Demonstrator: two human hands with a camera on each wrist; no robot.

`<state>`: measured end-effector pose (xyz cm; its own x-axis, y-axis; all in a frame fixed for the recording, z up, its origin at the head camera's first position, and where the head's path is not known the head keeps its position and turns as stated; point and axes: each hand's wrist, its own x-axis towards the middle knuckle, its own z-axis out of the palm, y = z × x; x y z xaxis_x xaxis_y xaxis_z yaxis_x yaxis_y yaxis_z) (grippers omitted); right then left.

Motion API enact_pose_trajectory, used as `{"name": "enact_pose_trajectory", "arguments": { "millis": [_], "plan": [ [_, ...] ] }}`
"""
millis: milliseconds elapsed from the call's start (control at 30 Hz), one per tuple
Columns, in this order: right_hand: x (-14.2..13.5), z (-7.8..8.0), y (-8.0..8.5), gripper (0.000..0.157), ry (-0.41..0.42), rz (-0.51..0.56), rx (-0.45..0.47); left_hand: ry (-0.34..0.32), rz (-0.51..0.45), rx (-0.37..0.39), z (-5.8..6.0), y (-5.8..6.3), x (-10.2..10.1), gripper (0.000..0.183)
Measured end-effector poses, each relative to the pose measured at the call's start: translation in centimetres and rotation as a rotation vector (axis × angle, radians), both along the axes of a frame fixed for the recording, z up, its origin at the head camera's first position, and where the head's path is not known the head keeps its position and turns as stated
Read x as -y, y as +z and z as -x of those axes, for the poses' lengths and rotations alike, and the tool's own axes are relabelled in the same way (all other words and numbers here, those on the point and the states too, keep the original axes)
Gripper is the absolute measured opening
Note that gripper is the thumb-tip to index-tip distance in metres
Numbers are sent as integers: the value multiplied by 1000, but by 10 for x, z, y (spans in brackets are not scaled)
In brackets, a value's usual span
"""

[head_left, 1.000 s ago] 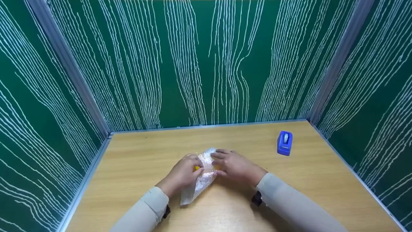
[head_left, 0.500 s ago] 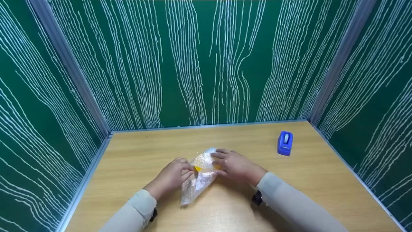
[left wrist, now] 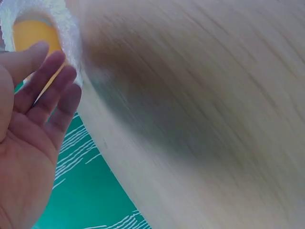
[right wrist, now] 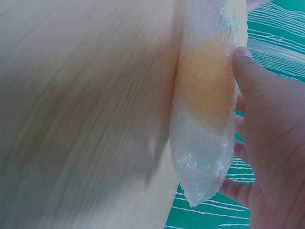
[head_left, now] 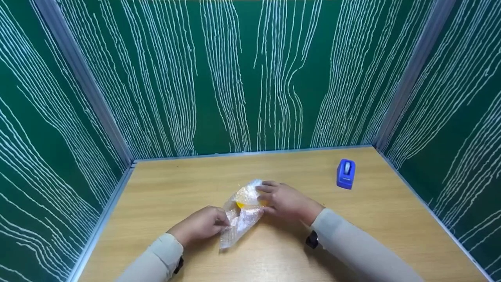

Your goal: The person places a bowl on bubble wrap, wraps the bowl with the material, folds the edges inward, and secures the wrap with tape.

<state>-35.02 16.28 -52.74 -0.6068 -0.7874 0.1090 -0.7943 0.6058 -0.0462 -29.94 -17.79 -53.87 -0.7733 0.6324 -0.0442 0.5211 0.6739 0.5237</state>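
A bubble wrap bundle lies slanted on the table. Inside it is a yellow object, showing at the wrap's open left end and, in the right wrist view, as an orange band through the plastic. My right hand holds the bundle from the right, thumb on one side and fingers partly hidden behind it. My left hand is at the wrap's lower left edge. In the left wrist view that hand has loosely bent fingers near the wrap's opening, its index finger hidden.
A blue tape dispenser stands at the back right of the wooden table. Green panels with white wavy lines enclose the table at the back and both sides, joined by grey metal posts.
My left hand has drawn back from the yellow object's end and moved left and toward me, to the wrap's lower left edge. The right hand has stayed on the bundle.
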Motion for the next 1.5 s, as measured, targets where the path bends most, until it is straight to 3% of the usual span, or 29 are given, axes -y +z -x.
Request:
{"name": "enact_pose_trajectory", "arguments": {
  "millis": [200,467,800,1033,1167,1500],
  "plan": [
    [-1,-1,-1,47,20,-11,-34,-34,9,76,-2,3,1,21],
    [-2,-1,-1,49,-5,5,-22,6,91,104,-7,7,0,54],
    [0,1,1,51,-30,-25,3,-20,31,27,-1,0,1,10],
    [1,1,0,52,-55,-23,24,20,-8,3,-2,-1,1,19],
    [2,1,0,48,-25,-16,-4,30,-43,-35,-3,-2,1,21],
    [6,3,0,47,7,-26,-29,114,-216,-43,5,10,-18,20]
  ]
}}
